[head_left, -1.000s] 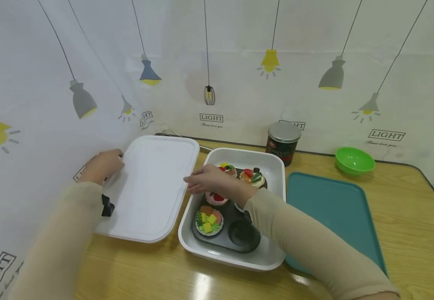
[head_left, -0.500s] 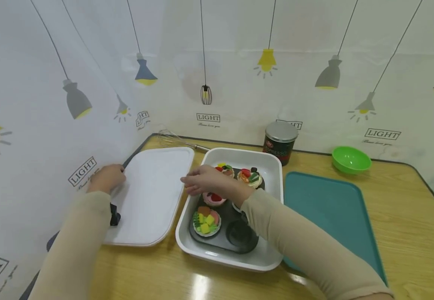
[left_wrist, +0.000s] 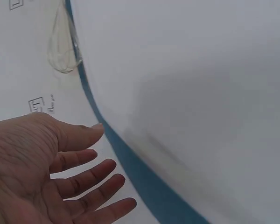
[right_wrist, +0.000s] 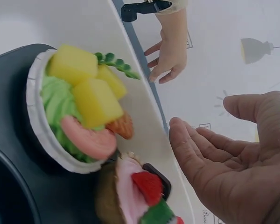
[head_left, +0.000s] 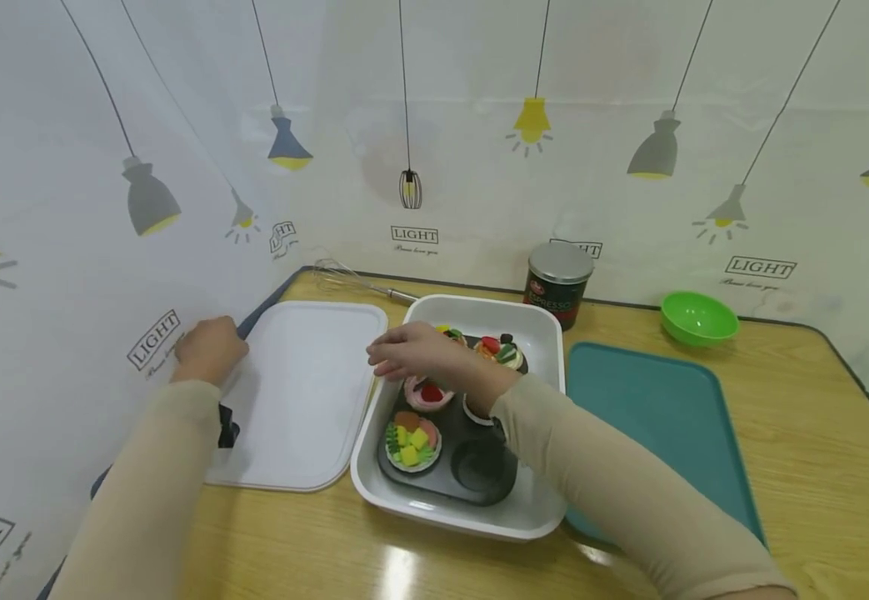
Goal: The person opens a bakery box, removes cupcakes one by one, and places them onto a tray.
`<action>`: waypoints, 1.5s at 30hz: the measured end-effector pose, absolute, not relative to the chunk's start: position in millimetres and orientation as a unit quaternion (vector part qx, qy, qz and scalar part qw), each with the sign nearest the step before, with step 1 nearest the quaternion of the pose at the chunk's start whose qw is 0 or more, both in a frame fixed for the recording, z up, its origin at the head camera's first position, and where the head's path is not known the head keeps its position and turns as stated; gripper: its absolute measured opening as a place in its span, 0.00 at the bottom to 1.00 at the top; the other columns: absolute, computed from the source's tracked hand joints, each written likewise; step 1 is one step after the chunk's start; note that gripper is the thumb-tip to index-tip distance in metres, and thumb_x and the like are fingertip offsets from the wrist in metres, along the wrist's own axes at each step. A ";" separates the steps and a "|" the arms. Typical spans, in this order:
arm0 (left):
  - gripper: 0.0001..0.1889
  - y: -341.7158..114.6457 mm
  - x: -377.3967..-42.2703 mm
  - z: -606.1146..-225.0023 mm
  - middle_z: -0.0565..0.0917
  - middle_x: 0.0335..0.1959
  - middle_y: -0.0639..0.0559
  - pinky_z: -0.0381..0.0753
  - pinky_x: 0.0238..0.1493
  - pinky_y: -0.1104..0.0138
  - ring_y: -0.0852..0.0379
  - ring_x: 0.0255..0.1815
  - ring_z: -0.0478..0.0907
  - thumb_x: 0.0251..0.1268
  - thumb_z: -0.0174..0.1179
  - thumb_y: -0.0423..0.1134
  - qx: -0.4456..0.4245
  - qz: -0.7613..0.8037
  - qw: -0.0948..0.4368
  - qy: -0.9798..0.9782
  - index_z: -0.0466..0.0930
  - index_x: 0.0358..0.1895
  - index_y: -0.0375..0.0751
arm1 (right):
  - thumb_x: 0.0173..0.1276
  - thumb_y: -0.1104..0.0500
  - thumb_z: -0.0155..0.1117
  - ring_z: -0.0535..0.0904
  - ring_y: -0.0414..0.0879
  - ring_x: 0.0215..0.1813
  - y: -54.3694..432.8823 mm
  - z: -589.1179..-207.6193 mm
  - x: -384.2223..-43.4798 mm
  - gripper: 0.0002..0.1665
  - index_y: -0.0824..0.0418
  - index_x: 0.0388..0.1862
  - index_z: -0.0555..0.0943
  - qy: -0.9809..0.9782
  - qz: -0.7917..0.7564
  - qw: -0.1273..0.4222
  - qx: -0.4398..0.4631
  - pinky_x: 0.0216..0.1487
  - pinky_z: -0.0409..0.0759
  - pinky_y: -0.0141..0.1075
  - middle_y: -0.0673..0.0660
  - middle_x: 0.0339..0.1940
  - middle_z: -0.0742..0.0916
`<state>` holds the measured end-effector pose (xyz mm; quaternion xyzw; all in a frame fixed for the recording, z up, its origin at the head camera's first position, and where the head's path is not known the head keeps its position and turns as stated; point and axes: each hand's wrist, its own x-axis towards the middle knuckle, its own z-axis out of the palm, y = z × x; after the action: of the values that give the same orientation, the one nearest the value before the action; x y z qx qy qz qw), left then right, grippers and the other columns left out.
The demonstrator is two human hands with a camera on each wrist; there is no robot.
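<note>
A flat white tray or lid (head_left: 307, 392) lies on the table at the left. By its left edge my left hand (head_left: 212, 350) hovers; in the left wrist view its fingers are loosely bent around nothing, apart from the tray. My right hand (head_left: 422, 354) is held over a deep white dish (head_left: 542, 327), palm facing left, fingers relaxed and holding nothing. Inside the dish sits a dark muffin tin (head_left: 507, 479) bearing several toy cupcakes. One cupcake (right_wrist: 86, 88) has yellow cubes, another (head_left: 429, 394) pink cream with a red piece. My right hand and forearm partly hide other cupcakes.
A whisk (head_left: 362, 283) lies behind the tray and dish. At the back stands an espresso tin (head_left: 557, 287), with a green bowl (head_left: 699, 318) farther right. A teal tray (head_left: 647, 425) lies right of the dish. A printed curtain (head_left: 479, 183) borders the table's back and left side.
The white tray has come down flat and away from the back, uncovering the whisk. My left hand has come off its edge; my right hand stays over the dish.
</note>
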<state>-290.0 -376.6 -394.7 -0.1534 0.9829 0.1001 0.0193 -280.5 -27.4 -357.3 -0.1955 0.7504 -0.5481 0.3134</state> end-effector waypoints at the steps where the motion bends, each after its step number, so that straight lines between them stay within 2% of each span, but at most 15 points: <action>1: 0.17 -375.9 -291.7 -392.2 0.81 0.43 0.27 0.77 0.49 0.40 0.32 0.45 0.79 0.66 0.57 0.36 -0.151 0.104 0.016 0.983 0.77 0.49 0.23 | 0.79 0.55 0.57 0.84 0.52 0.57 -24.8 -355.9 -281.1 0.24 0.68 0.66 0.75 0.748 -0.552 0.311 -0.196 0.58 0.81 0.44 0.65 0.60 0.83; 6: 0.30 -368.5 -302.9 -379.2 0.73 0.60 0.22 0.73 0.58 0.37 0.25 0.59 0.72 0.69 0.59 0.43 -0.142 0.143 0.019 0.979 0.68 0.66 0.24 | 0.79 0.53 0.57 0.83 0.52 0.57 -10.7 -349.1 -284.1 0.25 0.67 0.66 0.75 0.751 -0.557 0.295 -0.199 0.61 0.79 0.47 0.64 0.58 0.84; 9: 0.35 -358.8 -308.1 -371.7 0.67 0.66 0.22 0.70 0.61 0.36 0.24 0.65 0.66 0.71 0.58 0.47 -0.138 0.170 0.027 0.975 0.62 0.71 0.26 | 0.78 0.52 0.57 0.83 0.52 0.58 -0.9 -346.2 -286.2 0.26 0.67 0.67 0.74 0.756 -0.554 0.284 -0.203 0.61 0.79 0.46 0.63 0.58 0.85; 16: 0.36 -332.7 -316.3 -358.9 0.67 0.67 0.24 0.68 0.64 0.37 0.26 0.66 0.66 0.71 0.58 0.47 -0.098 0.185 0.030 0.977 0.60 0.72 0.25 | 0.79 0.52 0.56 0.78 0.59 0.65 29.2 -337.9 -289.0 0.28 0.69 0.69 0.71 0.741 -0.574 0.283 -0.203 0.67 0.73 0.53 0.68 0.63 0.81; 23: 0.36 -311.0 -321.4 -353.7 0.70 0.66 0.26 0.67 0.66 0.38 0.28 0.66 0.67 0.71 0.58 0.48 -0.043 0.194 0.010 0.980 0.61 0.72 0.26 | 0.79 0.51 0.56 0.77 0.63 0.65 65.4 -334.4 -290.2 0.28 0.67 0.70 0.71 0.740 -0.588 0.252 -0.209 0.68 0.71 0.54 0.68 0.63 0.81; 28: 0.38 -296.5 -321.6 -349.1 0.67 0.69 0.25 0.66 0.67 0.39 0.28 0.69 0.64 0.74 0.55 0.50 -0.007 0.202 0.022 0.979 0.57 0.75 0.26 | 0.80 0.51 0.56 0.76 0.62 0.66 88.6 -333.2 -287.0 0.26 0.64 0.69 0.73 0.744 -0.594 0.228 -0.203 0.70 0.69 0.55 0.67 0.64 0.81; 38: 0.36 -258.2 -324.8 -351.2 0.69 0.70 0.28 0.69 0.65 0.40 0.31 0.69 0.67 0.74 0.56 0.50 0.046 0.246 0.029 0.968 0.59 0.76 0.31 | 0.80 0.52 0.56 0.75 0.61 0.67 133.5 -339.0 -274.2 0.27 0.65 0.70 0.72 0.750 -0.607 0.195 -0.175 0.68 0.72 0.53 0.64 0.63 0.82; 45: 0.39 -230.1 -331.0 -374.8 0.64 0.75 0.35 0.67 0.68 0.42 0.34 0.73 0.63 0.73 0.59 0.53 0.098 0.326 0.080 0.937 0.57 0.79 0.39 | 0.80 0.50 0.55 0.76 0.59 0.67 165.2 -353.5 -263.7 0.28 0.66 0.69 0.72 0.766 -0.596 0.162 -0.176 0.66 0.75 0.50 0.64 0.65 0.81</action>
<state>-331.0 -230.1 -374.8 0.0981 0.9370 0.3257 0.0799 -263.7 165.2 -353.5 -0.1760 0.7661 -0.5965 0.1622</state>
